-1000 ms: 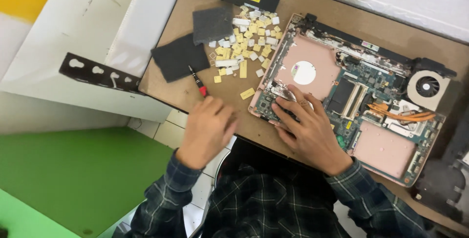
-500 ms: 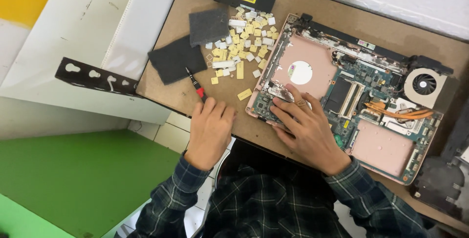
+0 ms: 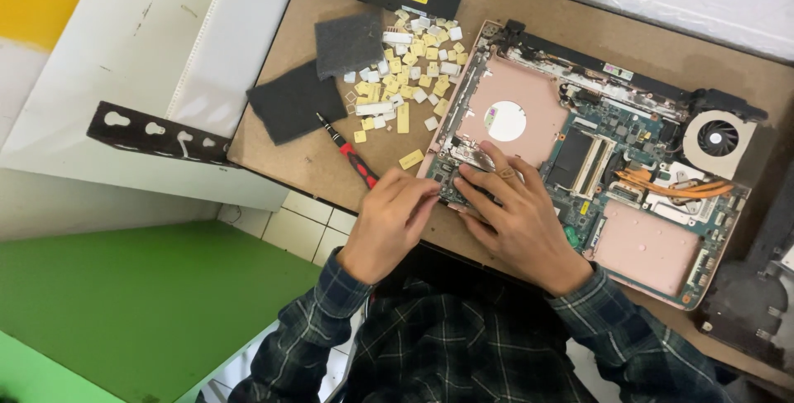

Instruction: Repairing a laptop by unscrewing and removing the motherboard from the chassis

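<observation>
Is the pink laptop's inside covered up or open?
Open. The laptop has no top cover: its green circuit board and round fan show.

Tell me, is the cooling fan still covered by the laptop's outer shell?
No, the round cooling fan lies exposed at the corner of the opened laptop.

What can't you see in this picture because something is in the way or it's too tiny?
Head view only:
- The laptop corner part under the left hand and right hand: the fingers cover it.
- The screwdriver handle end: behind the left hand.
- The loose keycaps: markings too small.
- The dark cover piece: cut off by the right edge.
</observation>
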